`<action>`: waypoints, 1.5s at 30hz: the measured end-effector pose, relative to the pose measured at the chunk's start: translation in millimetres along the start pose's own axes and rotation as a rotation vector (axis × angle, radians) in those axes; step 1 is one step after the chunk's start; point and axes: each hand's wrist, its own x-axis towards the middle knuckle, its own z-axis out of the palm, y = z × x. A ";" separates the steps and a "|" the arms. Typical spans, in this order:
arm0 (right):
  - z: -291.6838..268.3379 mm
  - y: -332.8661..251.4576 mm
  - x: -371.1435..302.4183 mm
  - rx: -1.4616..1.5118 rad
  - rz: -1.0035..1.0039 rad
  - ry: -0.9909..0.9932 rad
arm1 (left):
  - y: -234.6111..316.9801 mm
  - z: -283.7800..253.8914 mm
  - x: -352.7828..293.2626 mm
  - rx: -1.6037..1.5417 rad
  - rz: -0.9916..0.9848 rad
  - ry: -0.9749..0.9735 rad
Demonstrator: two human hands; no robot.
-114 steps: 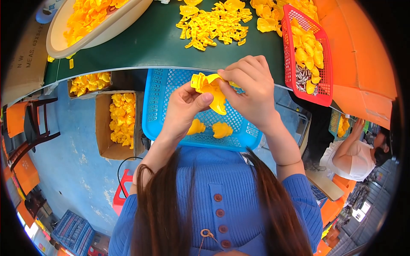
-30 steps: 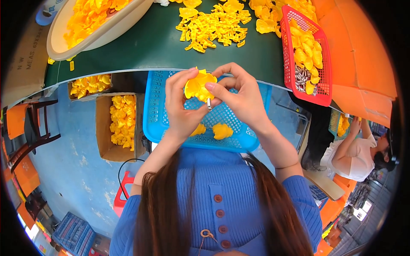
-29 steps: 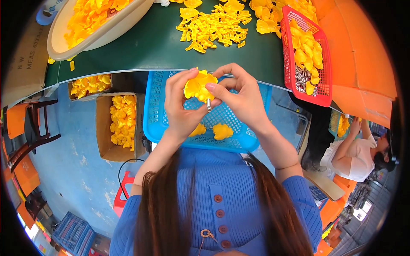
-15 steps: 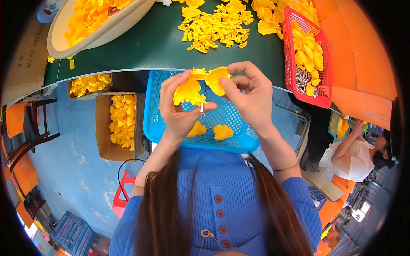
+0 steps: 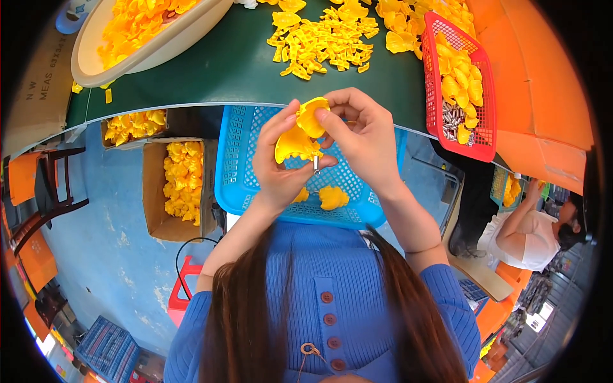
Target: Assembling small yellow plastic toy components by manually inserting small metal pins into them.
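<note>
Above the blue basket [image 5: 235, 167], my left hand [image 5: 279, 182] is closed on a curved yellow plastic shell [image 5: 294, 144] with a scalloped lower edge. A small silver metal pin [image 5: 316, 165] sticks down from that shell beside my left thumb. My right hand [image 5: 367, 143] pinches a second yellow plastic shell [image 5: 311, 117] between thumb and fingers. This second shell sits against the upper edge of the first; whether they are joined I cannot tell. Inside the basket lies a yellow piece [image 5: 333, 198], with another partly hidden behind my left wrist.
Small yellow parts [image 5: 322, 43] are heaped on the green table [image 5: 211, 73]. A beige basin [image 5: 143, 60] of yellow pieces stands at the far left. The red basket [image 5: 488, 102] at right holds shells and metal pins. Cardboard boxes [image 5: 153, 217] sit at lower left. Another person [image 5: 520, 239] works at right.
My right hand has moved left, bringing its shell from beside the left-hand shell to against its top. My left hand has shifted slightly right.
</note>
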 end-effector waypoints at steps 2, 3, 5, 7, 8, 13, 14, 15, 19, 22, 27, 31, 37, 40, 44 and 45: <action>0.4 -0.1 1.7 0.044 0.009 0.009 | -2.3 -0.6 0.4 0.006 0.013 -0.083; 0.5 0.7 2.2 0.064 -0.012 0.019 | -2.0 0.5 -1.5 0.006 0.014 -0.083; -0.1 -0.4 2.5 0.083 -0.033 0.029 | 1.9 4.2 -7.9 -0.166 -0.137 -0.140; -2.2 -6.2 2.4 0.087 -0.021 0.002 | 10.9 6.0 -7.4 -0.253 -0.177 -0.164; -3.0 -7.8 2.4 0.086 -0.022 0.005 | 15.2 6.8 -5.2 -0.342 -0.217 -0.190; -5.9 -15.7 1.8 0.074 -0.040 0.014 | 34.1 9.1 2.6 -0.646 -0.384 -0.154; -6.0 -16.4 1.3 0.074 -0.040 0.015 | 37.4 11.7 2.1 -0.725 -0.547 -0.025; -6.0 -16.9 0.7 0.057 -0.055 0.009 | 37.2 10.7 1.9 -0.725 -0.547 -0.026; -5.6 -23.1 -2.1 0.089 -0.092 -0.019 | 39.1 9.0 6.7 -0.805 -0.507 -0.050; -5.4 -27.4 -4.9 0.120 -0.109 -0.052 | 41.7 6.1 8.5 -0.846 -0.520 -0.057; -7.8 -35.7 -12.6 0.028 -0.210 0.061 | 45.5 5.2 10.1 -0.846 -0.558 -0.009; -13.8 -37.9 -17.1 -0.288 -0.412 0.176 | 50.7 2.2 11.3 -0.807 -0.591 0.022; -10.1 -35.3 -20.2 -0.615 -0.586 0.180 | 51.4 5.0 10.1 -0.793 -0.537 0.029; -8.2 -33.4 -18.7 -0.709 -0.645 0.193 | 51.6 6.2 8.8 -0.782 -0.521 0.033; -7.6 -31.8 -17.1 -0.781 -0.741 0.178 | 49.5 6.3 8.0 -0.764 -0.499 0.015; -7.7 -31.7 -16.8 -0.781 -0.741 0.177 | 48.9 6.1 7.6 -0.764 -0.499 0.016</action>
